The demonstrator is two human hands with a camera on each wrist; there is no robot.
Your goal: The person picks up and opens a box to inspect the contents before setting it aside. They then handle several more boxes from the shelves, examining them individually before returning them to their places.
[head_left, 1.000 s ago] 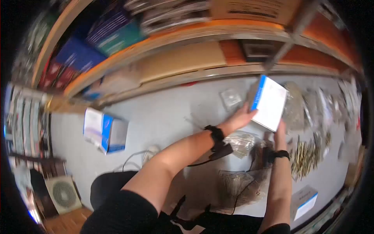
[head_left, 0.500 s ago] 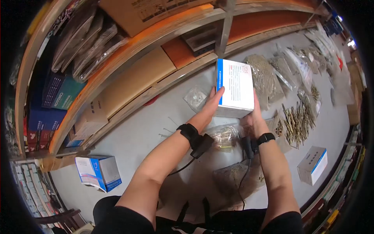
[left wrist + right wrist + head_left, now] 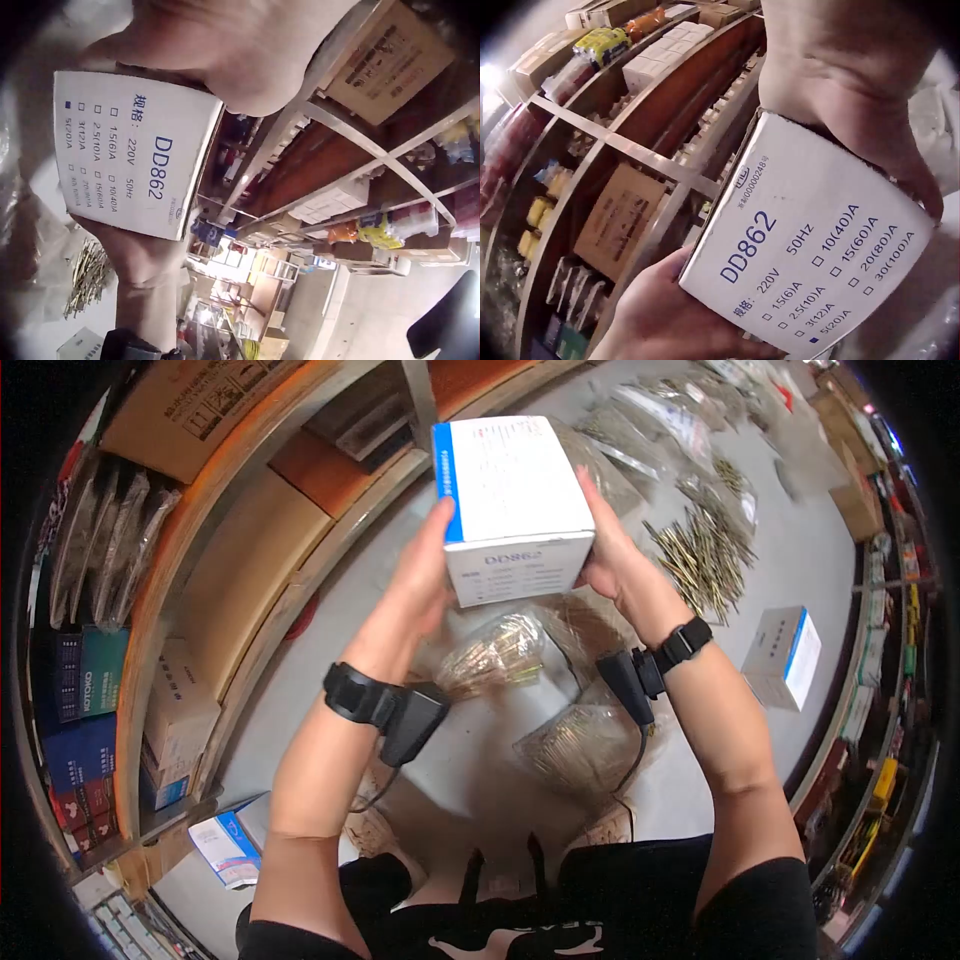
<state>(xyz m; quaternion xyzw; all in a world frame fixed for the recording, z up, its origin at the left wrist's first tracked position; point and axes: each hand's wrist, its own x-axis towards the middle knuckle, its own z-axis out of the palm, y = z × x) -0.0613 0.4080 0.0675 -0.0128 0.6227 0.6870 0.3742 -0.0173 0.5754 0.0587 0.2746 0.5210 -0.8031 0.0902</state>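
A white and blue cardboard box (image 3: 520, 480), its end panel printed DD862, is held up in front of me between both hands. On its left side my left hand (image 3: 425, 565) grips it, thumb by the blue edge and fingers lower down. My right hand (image 3: 612, 555) holds the opposite side. In the left wrist view the printed panel (image 3: 135, 150) lies between the two hands. The right wrist view shows the left hand (image 3: 660, 307) reaching under the box's edge. Below the box, clear plastic bags of long brass-coloured screws (image 3: 500, 650) lie on the floor.
A pile of loose long screws (image 3: 705, 560) lies on the right, near a second white and blue box (image 3: 785, 655). Another such box (image 3: 230, 850) is at the lower left. Wooden shelving (image 3: 240, 560) with cartons runs along the left. More filled bags (image 3: 650, 425) lie further back.
The view has turned to the right. Both hands have brought the box closer and tipped it, so its DD862 end panel now faces me. Both hands keep their hold.
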